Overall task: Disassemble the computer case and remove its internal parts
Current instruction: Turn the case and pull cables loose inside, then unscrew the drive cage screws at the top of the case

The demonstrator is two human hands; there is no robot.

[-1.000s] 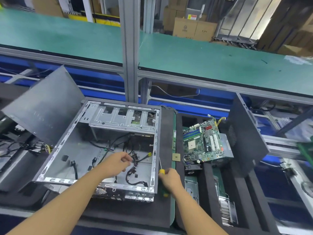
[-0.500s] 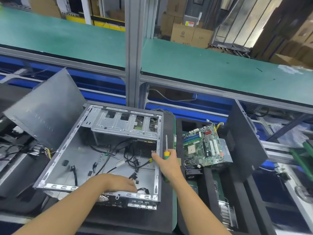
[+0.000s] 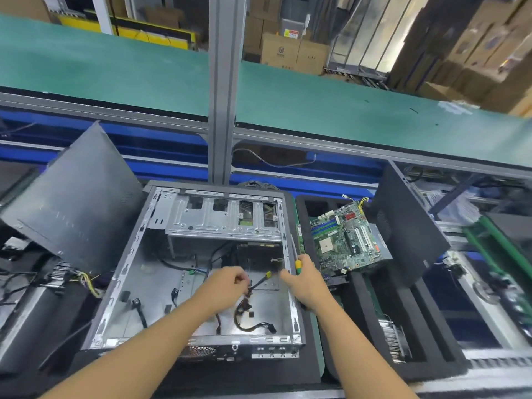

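An open grey computer case lies on its side on the black mat, with loose black cables on its floor and a drive cage at the far end. My left hand is inside the case and pinches a bundle of cables near a yellow-tipped connector. My right hand is over the case's right wall. It grips a yellow and green screwdriver, whose shaft points away from me.
A removed green motherboard rests on a black foam tray right of the case. Dark side panels lean at the left and right. A grey post and a green conveyor stand behind.
My left hand moved from the case's near edge up to the cables and took hold of them. My right hand stayed at the right wall with the screwdriver.
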